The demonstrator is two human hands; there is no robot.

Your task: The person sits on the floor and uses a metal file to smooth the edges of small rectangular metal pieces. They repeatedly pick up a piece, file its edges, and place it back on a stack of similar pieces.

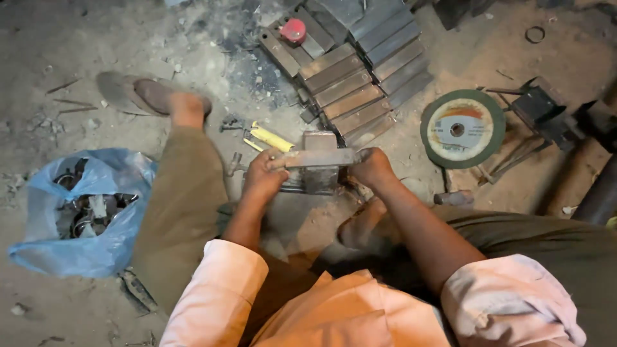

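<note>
Flat metal bar (319, 157) lies across top of small metal block (320, 172) on dirt floor. Left hand (263, 178) grips one end, right hand (371, 169) grips other end. Bar looks straight, not bent. Row of same bars (360, 77) waits behind, beside green grinding disc (463, 128).

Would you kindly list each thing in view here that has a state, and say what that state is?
Left hand: closed on one end of the flat metal bar.
Right hand: closed on the bar's other end.
Flat metal bar: level, lying across the grey metal block.
Blue plastic bag: open, metal parts inside.
Green round grinding disc: flat on the ground.
Rusty steel plates: laid in rows.
</note>
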